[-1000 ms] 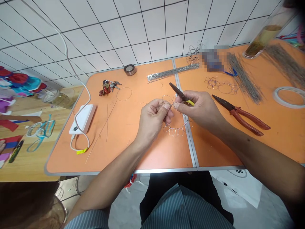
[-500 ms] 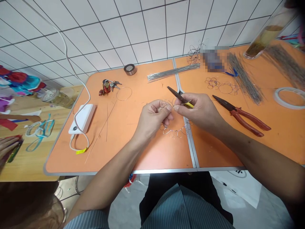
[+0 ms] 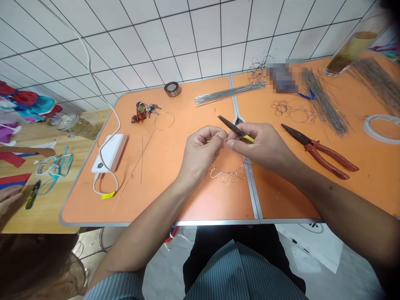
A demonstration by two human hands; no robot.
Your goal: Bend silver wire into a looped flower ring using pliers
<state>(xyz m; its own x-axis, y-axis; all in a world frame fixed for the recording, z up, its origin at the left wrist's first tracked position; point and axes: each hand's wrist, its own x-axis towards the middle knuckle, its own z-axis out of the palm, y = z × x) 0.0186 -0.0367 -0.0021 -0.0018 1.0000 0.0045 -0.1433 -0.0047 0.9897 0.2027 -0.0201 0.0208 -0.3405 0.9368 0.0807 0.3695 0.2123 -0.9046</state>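
Observation:
Over the middle of the orange table (image 3: 162, 187), both my hands meet on a looped wire ring (image 3: 227, 175) with small petal-like loops along its lower edge. My left hand (image 3: 201, 154) is closed, pinching the top of the ring between thumb and fingers. My right hand (image 3: 261, 146) is closed too. It pinches the wire at the same spot and keeps small yellow-handled pliers (image 3: 234, 128) tucked in its palm, their dark jaws pointing up and left.
Red-handled pliers (image 3: 321, 152) lie right of my hands. Bundles of straight wire (image 3: 229, 92), finished wire flowers (image 3: 292, 112), a tape roll (image 3: 172, 88), keys (image 3: 143, 111), a wire hoop (image 3: 164, 121), a white power bank (image 3: 109, 153) with cable and a glass jar (image 3: 350, 48) surround them. Another person's hand (image 3: 8, 200) shows at far left.
My hands shifted slightly on the wire ring, turning it a little; the pliers' jaws tilted lower and to the left. The other person's hand at far left moved.

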